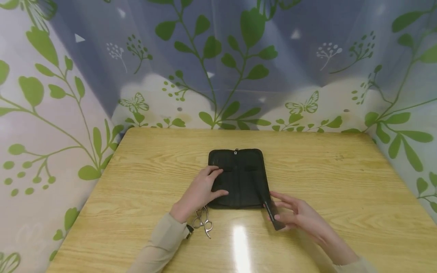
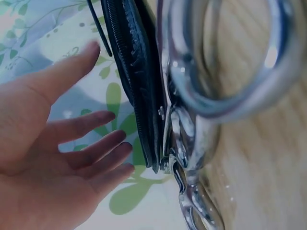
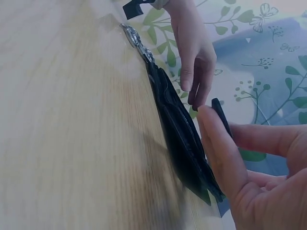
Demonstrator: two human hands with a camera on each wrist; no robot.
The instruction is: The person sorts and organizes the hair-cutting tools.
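The right hand pinches a flat black tool that slants across the right edge of the open case lying on the table. The left hand, fingers loose and gripping nothing, is at the case's left half; steadying that side lightly, clear of the scissors, and keeping the tool low should give good control

By the left fingers, a matt, leather-like case; behind them, glossy metal scissors. Between the right fingers, a smooth, plastic-looking tool. Below both, the wood-grained table has a sheen; beyond the fingers, the curtain looks like printed cloth.
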